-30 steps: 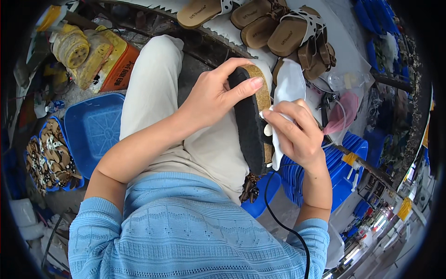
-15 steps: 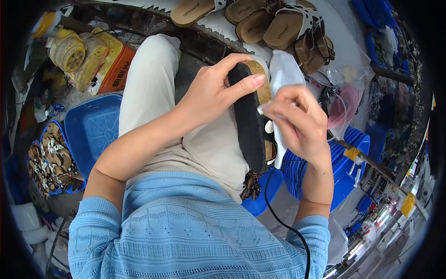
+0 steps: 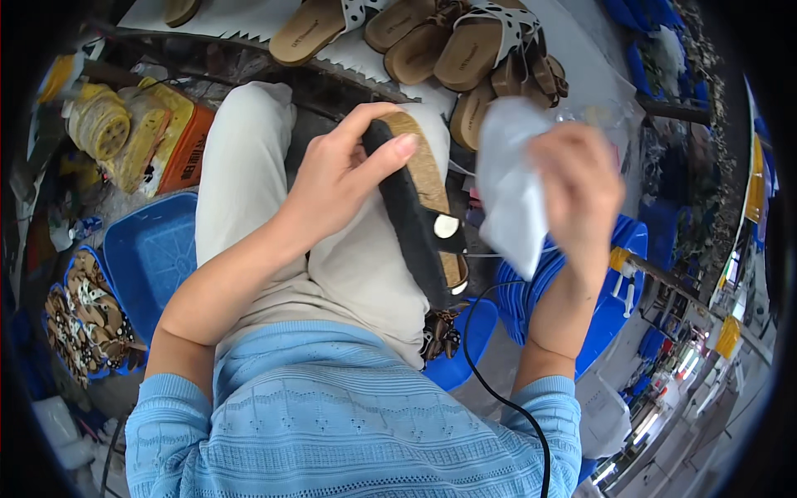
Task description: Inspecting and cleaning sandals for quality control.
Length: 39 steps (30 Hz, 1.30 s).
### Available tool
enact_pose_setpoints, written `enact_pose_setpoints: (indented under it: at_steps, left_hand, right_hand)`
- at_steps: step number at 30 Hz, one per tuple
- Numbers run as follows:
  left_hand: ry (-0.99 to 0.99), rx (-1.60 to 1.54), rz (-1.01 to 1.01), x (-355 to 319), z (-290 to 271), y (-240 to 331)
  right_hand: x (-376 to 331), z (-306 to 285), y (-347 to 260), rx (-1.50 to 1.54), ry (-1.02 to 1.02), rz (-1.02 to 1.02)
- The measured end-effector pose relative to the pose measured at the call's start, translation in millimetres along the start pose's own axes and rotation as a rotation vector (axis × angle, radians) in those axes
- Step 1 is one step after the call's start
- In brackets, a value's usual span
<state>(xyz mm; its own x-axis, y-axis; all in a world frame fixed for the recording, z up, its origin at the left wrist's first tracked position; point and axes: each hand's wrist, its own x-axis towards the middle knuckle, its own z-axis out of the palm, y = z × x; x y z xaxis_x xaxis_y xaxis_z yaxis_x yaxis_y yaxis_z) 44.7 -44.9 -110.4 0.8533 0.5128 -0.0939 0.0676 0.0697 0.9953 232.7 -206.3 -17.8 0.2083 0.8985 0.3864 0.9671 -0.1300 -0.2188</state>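
**Sandal held on its side over the lap, cloth lifted clear**

I start with the containers. On my left a blue tray (image 3: 145,253) sits on the floor beside the knee, and I see nothing in it. Further left a blue basket (image 3: 83,328) is packed with patterned sandals. Behind them stands an orange box (image 3: 187,145) with a yellow tape roll (image 3: 104,124) and other yellowish things piled against it; I cannot tell whether they lie in it or only beside it. At the far edge the tabletop (image 3: 249,21) carries a row of tan sandals (image 3: 465,41) with spotted white straps. To the right of the lap a stack of blue baskets (image 3: 610,290) rises from the floor.

Now the hands. My left hand (image 3: 340,178) comes in from the lower left, wrist bent, fingers curled over the toe end of a sandal (image 3: 419,207) with a black sole edge and cork footbed, thumb stretched along the sole. The sandal stands on its side above the pale trousers, heel end pointing down toward the lap. My right hand (image 3: 577,187) is raised just beside it, blurred, pinched shut on a white cloth (image 3: 510,199) that hangs near the sandal without touching it
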Motion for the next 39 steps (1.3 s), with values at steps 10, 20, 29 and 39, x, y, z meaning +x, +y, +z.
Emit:
enact_pose_setpoints:
  at_steps: [10,20,29,39]
  left_hand:
    - [-0.038,-0.29,0.017,-7.6,-10.8,-15.0]
    - [0.106,-0.479,0.211,-6.6,-28.1,0.1]
    - [0.265,-0.571,0.239,-15.0,20.9,7.4]
    - [0.175,-0.433,0.102,-46.6,41.9,18.8]
  right_hand:
    - [-26.5,43.3,194.3,-0.458,0.39,0.231]
    - [-89.0,58.9,50.1,0.688,0.139,0.897]
    - [-149.7,41.9,-54.5,2.137,0.333,1.129]
    - [-161.8,30.2,-115.6,1.37,0.648,0.827]
